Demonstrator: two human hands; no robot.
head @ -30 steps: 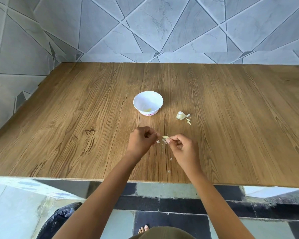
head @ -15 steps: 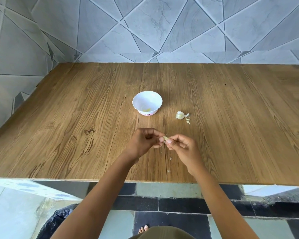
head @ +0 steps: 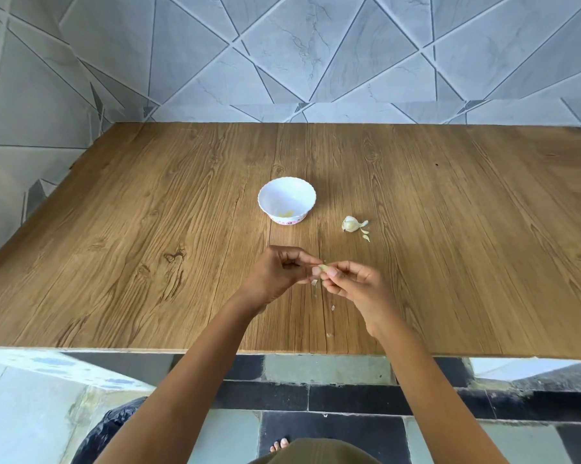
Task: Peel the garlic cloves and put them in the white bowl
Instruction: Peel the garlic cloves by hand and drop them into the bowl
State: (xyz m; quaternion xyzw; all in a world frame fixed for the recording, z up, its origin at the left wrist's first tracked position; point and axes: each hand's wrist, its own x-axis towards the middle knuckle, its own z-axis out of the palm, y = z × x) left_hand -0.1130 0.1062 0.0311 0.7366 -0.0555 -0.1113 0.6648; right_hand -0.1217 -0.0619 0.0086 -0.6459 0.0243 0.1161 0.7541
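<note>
— Where is the small pale garlic clove [head: 322, 267] held?
— It is pinched between the curled fingertips of the left hand [head: 275, 272] and the right hand [head: 352, 284], above the brown wooden table [head: 148, 246].
— And the round white scalloped bowl [head: 286, 178]?
— It is set farther back, with yellowish bits seen inside. A partly broken garlic head [head: 350, 225] is laid to its right.

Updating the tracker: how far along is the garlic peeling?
Done: some peeled garlic lies in the white bowl. In hand: left hand and right hand pinch one clove, a skin flap hanging. Left: the garlic cluster right of the bowl.
</note>
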